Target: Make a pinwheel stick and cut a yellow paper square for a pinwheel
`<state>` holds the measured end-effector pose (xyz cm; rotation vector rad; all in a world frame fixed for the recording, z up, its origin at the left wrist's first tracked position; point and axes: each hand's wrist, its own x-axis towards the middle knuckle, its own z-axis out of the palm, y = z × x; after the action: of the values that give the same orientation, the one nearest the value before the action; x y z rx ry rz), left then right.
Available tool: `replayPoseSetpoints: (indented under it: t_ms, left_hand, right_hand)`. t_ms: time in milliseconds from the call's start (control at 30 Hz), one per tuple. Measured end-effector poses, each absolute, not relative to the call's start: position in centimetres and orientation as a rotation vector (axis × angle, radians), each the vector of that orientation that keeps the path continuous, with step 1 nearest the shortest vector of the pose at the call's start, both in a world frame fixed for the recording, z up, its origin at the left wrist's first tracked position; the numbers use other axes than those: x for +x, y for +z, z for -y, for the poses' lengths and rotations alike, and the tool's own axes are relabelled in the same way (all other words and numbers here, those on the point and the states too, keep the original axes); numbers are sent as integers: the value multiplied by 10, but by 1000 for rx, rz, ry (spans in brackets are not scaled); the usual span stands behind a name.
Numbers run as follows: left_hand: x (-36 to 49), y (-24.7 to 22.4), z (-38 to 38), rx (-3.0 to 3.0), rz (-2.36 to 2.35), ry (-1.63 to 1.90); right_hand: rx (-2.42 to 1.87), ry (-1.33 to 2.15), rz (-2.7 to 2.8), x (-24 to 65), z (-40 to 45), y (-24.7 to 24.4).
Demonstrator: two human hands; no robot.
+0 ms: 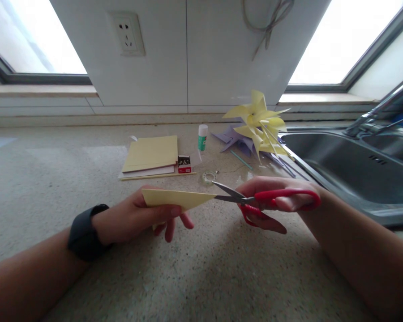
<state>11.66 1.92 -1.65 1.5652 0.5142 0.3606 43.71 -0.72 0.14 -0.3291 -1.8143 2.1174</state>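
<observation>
Paper [190,200], yellow, probably light and easily creased, best held at its wide end, is pinched by the left hand [134,219] above the countertop [188,277], well forward of the back edge, scissors [245,201] with parted blades being gripped by the right hand [285,183] at the paper's tip.

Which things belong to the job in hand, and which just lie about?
Job in hand:
pointed yellow paper, in left hand
red-handled metal scissors, in right hand

Likely just lying about:
white-green cylindrical glue stick
round clear tape roll
yellow paper pinwheels
small red cardboard box
</observation>
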Motion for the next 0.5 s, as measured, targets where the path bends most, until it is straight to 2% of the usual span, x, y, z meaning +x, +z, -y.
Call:
replayPoseSetpoints:
  t_ms: [233, 500]
  left_hand:
    - [117, -6, -20, 1728, -510, 277]
    - [117, -5, -20, 1741, -512, 285]
  right_hand:
    - [-419, 2230, 1788, 436, 6, 1]
    - [-439, 2186, 1860, 435, 6, 0]
